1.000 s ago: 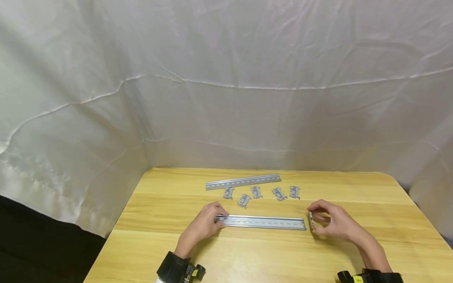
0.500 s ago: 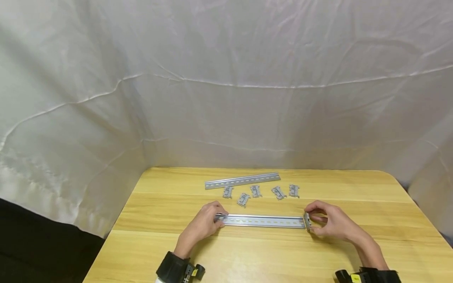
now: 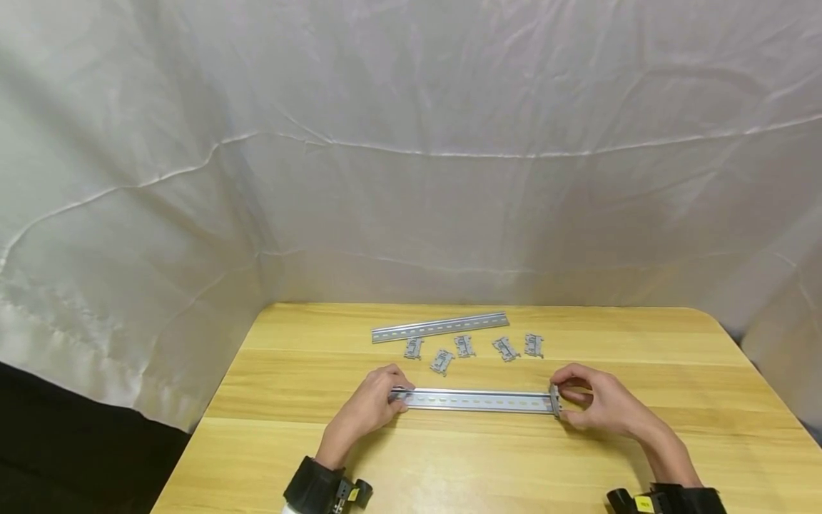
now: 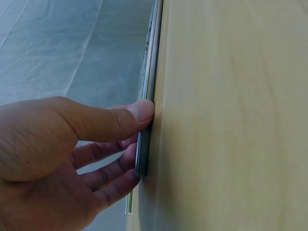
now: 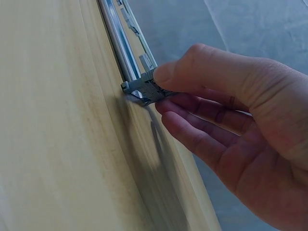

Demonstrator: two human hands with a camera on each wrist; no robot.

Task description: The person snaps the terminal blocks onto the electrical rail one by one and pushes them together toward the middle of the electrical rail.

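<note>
A slotted metal DIN rail (image 3: 475,401) lies across the near middle of the table. My left hand (image 3: 370,402) pinches its left end; in the left wrist view the thumb (image 4: 143,110) presses one edge and the fingers lie on the other side. At the rail's right end, my right hand (image 3: 600,402) holds a grey DIN-rail terminal block (image 3: 555,401) between thumb and fingers. Seen from the right wrist, this terminal block (image 5: 147,88) stands across the rail's end and touches it. Whether it is clipped on, I cannot tell.
Behind the hands lies a second DIN rail (image 3: 439,327), slightly slanted. Several loose grey terminal blocks (image 3: 464,346) are scattered between the two rails. A pale cloth curtain (image 3: 411,214) hangs behind the wooden table (image 3: 289,357).
My right hand has moved slightly left, bringing the terminal block from just off the rail's right end to against it. The left hand keeps its place on the rail.
</note>
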